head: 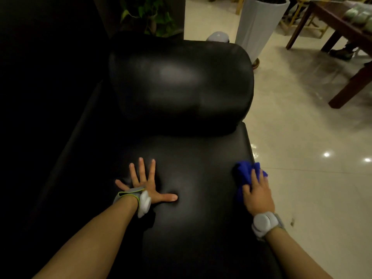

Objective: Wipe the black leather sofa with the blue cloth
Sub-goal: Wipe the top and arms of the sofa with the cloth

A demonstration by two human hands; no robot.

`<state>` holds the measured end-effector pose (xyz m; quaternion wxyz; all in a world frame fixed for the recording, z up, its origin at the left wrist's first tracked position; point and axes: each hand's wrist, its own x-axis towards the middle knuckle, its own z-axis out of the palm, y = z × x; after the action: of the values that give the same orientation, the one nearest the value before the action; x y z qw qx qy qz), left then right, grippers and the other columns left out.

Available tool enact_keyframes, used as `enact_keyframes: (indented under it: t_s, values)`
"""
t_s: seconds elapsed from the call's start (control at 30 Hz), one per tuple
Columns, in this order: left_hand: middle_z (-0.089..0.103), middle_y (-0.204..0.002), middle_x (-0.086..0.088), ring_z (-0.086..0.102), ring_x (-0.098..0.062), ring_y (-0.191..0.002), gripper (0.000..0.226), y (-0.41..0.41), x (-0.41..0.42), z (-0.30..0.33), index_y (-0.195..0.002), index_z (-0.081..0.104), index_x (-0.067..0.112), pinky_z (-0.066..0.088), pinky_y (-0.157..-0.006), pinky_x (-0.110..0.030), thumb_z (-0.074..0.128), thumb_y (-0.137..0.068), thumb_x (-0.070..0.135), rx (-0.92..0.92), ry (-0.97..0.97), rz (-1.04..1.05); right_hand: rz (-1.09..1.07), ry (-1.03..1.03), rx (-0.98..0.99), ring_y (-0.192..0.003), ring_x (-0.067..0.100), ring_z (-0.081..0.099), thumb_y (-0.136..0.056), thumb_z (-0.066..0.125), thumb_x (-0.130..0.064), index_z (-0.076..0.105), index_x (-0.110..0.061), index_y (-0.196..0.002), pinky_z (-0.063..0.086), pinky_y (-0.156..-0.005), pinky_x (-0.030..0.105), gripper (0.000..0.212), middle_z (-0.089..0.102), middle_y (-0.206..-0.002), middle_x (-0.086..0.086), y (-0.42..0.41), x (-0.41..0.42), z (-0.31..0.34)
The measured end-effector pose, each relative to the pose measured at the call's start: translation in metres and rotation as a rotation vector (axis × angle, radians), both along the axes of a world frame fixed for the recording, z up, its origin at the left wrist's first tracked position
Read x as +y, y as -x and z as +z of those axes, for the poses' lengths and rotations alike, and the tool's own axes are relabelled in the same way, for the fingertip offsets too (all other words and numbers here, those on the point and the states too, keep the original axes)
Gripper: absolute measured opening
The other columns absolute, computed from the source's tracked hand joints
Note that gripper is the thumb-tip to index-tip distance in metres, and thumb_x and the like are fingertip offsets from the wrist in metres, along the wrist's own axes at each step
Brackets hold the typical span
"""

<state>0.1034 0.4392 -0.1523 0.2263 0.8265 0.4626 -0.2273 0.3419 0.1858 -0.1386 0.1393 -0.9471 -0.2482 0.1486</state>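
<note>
where the sofa (181, 198) edges, blue cloth (244, 172) under right hand (258, 196)

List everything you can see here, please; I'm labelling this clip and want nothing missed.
sofa: one, black leather, fills the middle of the view; its rounded cushion lies at the far end.
blue cloth: one, bunched at the seat's right edge.
plant: one, green leaves, behind the sofa.
planter: one, tall, white, on the floor at top right.
table: one, dark wood, far right.
floor: pale glossy tiles, right of the sofa.
wrist devices: two, grey-white, one on each wrist.
left hand: fingers spread, pressing flat on the seat.
right hand: on the cloth, fingers curled over it.
</note>
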Motion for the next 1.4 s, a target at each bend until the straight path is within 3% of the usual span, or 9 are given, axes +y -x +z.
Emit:
enact_keyframes:
  t_s: [0.07, 0.3, 0.4, 0.57, 0.83, 0.93, 1.1, 1.3, 1.4]
  values:
    - [-0.064, -0.131, 0.011, -0.066, -0.021, -0.110, 0.149, -0.001, 0.000, 0.001, -0.120, -0.052, 0.053, -0.035, -0.074, -0.070, 0.032, -0.011, 0.111, 0.005, -0.002, 0.007, -0.008, 0.032, -0.077, -0.149, 0.035, 0.007, -0.097, 0.047, -0.027, 0.024, -0.014, -0.153, 0.019, -0.120, 0.047, 0.062, 0.009, -0.163, 0.010, 0.018, 0.009, 0.001]
    - [-0.064, -0.132, 0.010, -0.066, -0.023, -0.110, 0.149, -0.001, 0.000, -0.002, -0.119, -0.053, 0.053, -0.021, -0.091, -0.079, 0.031, -0.010, 0.110, 0.009, -0.011, 0.031, 0.737, -0.033, -0.185, -0.150, 0.017, 0.002, -0.086, 0.047, -0.040, 0.021, -0.034, -0.153, 0.009, -0.119, 0.043, 0.072, 0.005, -0.163, -0.013, 0.071, 0.004, 0.000]
    - [-0.064, -0.132, 0.011, -0.066, -0.022, -0.110, 0.149, -0.001, 0.000, -0.002, -0.120, -0.052, 0.053, -0.023, -0.089, -0.078, 0.031, -0.011, 0.111, 0.002, -0.015, 0.020, 0.505, -0.009, -0.166, -0.150, 0.024, 0.008, -0.090, 0.057, -0.029, 0.024, -0.025, -0.153, 0.018, -0.120, 0.052, 0.071, 0.005, -0.162, -0.005, 0.023, -0.006, -0.005]
    - [-0.064, -0.131, 0.010, -0.067, -0.020, -0.108, 0.149, -0.001, 0.001, -0.001, -0.120, -0.053, 0.053, -0.035, -0.073, -0.071, 0.031, -0.011, 0.111, 0.002, -0.016, 0.000, -0.066, 0.049, -0.003, -0.149, 0.035, 0.007, -0.098, 0.044, -0.029, 0.018, -0.013, -0.154, 0.022, -0.116, 0.047, 0.064, 0.007, -0.164, 0.010, -0.008, 0.018, 0.000]
    - [-0.061, -0.136, 0.010, -0.063, -0.023, -0.117, 0.152, 0.000, 0.003, -0.013, -0.127, -0.047, 0.053, -0.039, -0.072, -0.069, 0.029, -0.009, 0.111, 0.011, -0.048, 0.028, 0.854, -0.066, -0.172, -0.151, 0.018, 0.007, -0.085, 0.045, -0.038, 0.024, -0.034, -0.153, 0.011, -0.121, 0.042, 0.071, 0.009, -0.162, -0.011, 0.063, 0.021, 0.002]
    - [-0.059, -0.139, 0.010, -0.062, -0.022, -0.119, 0.153, 0.000, 0.003, -0.017, -0.130, -0.045, 0.053, -0.041, -0.070, -0.068, 0.030, -0.010, 0.111, -0.005, -0.044, 0.027, 0.522, -0.096, -0.131, -0.150, 0.026, 0.014, -0.086, 0.060, -0.020, 0.033, -0.020, -0.151, 0.020, -0.120, 0.050, 0.069, 0.014, -0.161, -0.004, 0.016, -0.004, 0.000]
    - [-0.062, -0.134, 0.011, -0.064, -0.021, -0.115, 0.152, -0.001, 0.003, -0.014, -0.126, -0.047, 0.053, -0.040, -0.069, -0.068, 0.031, -0.009, 0.111, -0.011, -0.049, 0.029, 0.031, 0.050, -0.111, -0.151, 0.029, 0.002, -0.096, 0.045, -0.030, 0.022, -0.018, -0.154, 0.013, -0.121, 0.047, 0.064, 0.004, -0.164, 0.003, 0.017, 0.037, 0.003]
    - [-0.063, -0.133, 0.011, -0.065, -0.021, -0.112, 0.151, -0.001, 0.000, -0.007, -0.125, -0.049, 0.054, -0.038, -0.073, -0.069, 0.030, -0.010, 0.111, -0.019, -0.037, 0.036, 0.593, 0.054, -0.123, -0.148, 0.015, -0.016, -0.095, 0.043, -0.037, 0.007, -0.034, -0.154, -0.004, -0.122, 0.041, 0.069, -0.012, -0.161, -0.014, 0.079, 0.034, 0.003]
    - [-0.062, -0.133, 0.014, -0.064, -0.021, -0.115, 0.147, 0.002, -0.004, 0.008, -0.122, -0.050, 0.056, -0.031, -0.085, -0.074, 0.033, -0.013, 0.110, -0.068, -0.018, 0.054, 0.574, 0.125, -0.049, -0.146, 0.013, -0.020, -0.099, 0.040, -0.035, 0.001, -0.033, -0.154, -0.004, -0.122, 0.037, 0.068, -0.019, -0.159, -0.014, 0.080, 0.005, 0.013]
